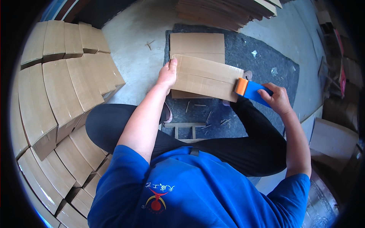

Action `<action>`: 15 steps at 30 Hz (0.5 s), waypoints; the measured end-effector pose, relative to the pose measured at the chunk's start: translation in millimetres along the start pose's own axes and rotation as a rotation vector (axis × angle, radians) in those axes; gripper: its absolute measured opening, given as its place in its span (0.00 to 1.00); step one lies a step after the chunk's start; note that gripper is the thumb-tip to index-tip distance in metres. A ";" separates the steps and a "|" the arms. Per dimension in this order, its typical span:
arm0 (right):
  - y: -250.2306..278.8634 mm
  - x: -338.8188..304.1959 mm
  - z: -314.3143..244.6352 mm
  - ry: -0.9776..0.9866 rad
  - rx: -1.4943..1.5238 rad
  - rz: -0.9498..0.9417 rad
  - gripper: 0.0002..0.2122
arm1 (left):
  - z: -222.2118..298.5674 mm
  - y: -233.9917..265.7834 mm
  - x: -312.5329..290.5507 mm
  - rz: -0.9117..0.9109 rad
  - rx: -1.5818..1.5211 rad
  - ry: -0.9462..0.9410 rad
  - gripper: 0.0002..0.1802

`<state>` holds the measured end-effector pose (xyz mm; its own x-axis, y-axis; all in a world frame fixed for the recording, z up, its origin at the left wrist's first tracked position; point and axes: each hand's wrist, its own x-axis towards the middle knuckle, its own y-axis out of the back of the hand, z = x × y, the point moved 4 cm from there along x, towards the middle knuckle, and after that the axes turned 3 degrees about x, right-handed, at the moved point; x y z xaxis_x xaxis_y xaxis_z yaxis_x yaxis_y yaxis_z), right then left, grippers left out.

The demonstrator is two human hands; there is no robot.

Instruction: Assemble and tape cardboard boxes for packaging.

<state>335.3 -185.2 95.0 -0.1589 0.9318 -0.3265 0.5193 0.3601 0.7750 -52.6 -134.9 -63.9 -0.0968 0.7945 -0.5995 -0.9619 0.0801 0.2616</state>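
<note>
A closed brown cardboard box (207, 74) lies tilted across the space in front of my knees, a seam running along its upper face. My left hand (168, 76) grips its left end, thumb on top and the other fingers out of sight behind it. In my right hand (276, 98) is a blue tape dispenser (256, 93), its orange head (242, 87) against the box's right end. The fingers of that hand wrap round the blue body. Beneath the held box, a flat-looking piece of cardboard (197, 42) lies on the dark mat.
Stacked closed cardboard boxes (57, 95) fill the left side. A dark mat (273, 68) covers the floor ahead, with cardboard scraps (225, 121) and a small slatted frame (185, 125) near my legs. A pile of flat cardboard (228, 13) stands at the far edge; more cardboard (332, 138) leans at right.
</note>
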 end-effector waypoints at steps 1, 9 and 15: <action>-1.9 0.6 6.4 -0.005 0.003 0.003 0.17 | 1.1 -0.2 0.2 -0.005 0.004 -0.001 0.35; -12.7 6.1 35.4 -0.007 0.105 -0.015 0.22 | 31.0 -14.4 -25.8 0.492 0.820 -0.299 0.35; -11.4 4.4 39.5 -0.044 0.129 -0.012 0.22 | 79.0 -142.1 -97.3 -0.196 1.119 -0.946 0.54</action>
<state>361.9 -187.0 63.3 -0.1300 0.9235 -0.3609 0.6216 0.3595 0.6960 113.8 -176.0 17.1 0.6303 0.7694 -0.1038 -0.2037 0.2928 0.9342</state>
